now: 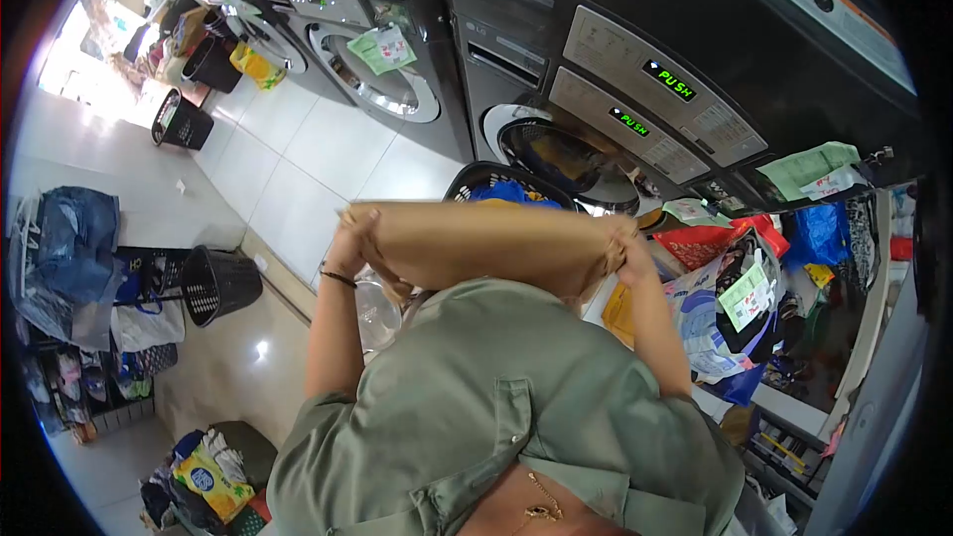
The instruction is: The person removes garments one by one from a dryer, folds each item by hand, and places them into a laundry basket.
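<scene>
A tan cloth (476, 238) is stretched between my two hands in front of my chest, blurred by motion; which garment or linen it is, I cannot tell. My left hand (353, 241), with a dark bracelet at the wrist, grips one end. At the other end, my right hand (625, 246) is closed on a bunched corner. Just beyond the cloth stands a black laundry basket (467, 179) with blue fabric (511, 191) inside, partly hidden by the cloth. Behind the basket is a front-loading machine with its round door (556, 154) ajar.
Stacked LG machines with a lit "PUSH" display (670, 81) line the far side. Bagged laundry (710, 308) crowds the right. A black basket (220, 285) and a shelf of clothes (74, 248) stand left. A laundry pile (204, 476) lies lower left.
</scene>
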Motion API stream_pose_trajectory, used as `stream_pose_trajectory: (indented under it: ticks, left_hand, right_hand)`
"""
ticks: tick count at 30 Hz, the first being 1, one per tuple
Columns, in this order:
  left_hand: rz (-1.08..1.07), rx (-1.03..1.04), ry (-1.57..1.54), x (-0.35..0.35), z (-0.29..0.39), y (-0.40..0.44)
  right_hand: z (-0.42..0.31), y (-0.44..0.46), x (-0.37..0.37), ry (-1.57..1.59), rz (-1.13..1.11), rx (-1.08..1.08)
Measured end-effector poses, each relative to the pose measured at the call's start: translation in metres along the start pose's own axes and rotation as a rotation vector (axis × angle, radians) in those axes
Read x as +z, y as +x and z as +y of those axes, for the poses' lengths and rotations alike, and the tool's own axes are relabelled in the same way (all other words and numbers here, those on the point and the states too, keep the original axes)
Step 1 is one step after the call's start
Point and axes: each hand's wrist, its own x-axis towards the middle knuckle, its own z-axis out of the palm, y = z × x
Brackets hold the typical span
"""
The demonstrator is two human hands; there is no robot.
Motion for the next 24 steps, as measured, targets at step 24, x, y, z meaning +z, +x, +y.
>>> stream_pose_trajectory:
  ticks: [24]
  left_hand:
    - [-0.115,0.578,0.317,0.125,0.057,0.022]
  right_hand:
    - [-0.022,-0.040,0.215,-0.489,0.145,-0.574]
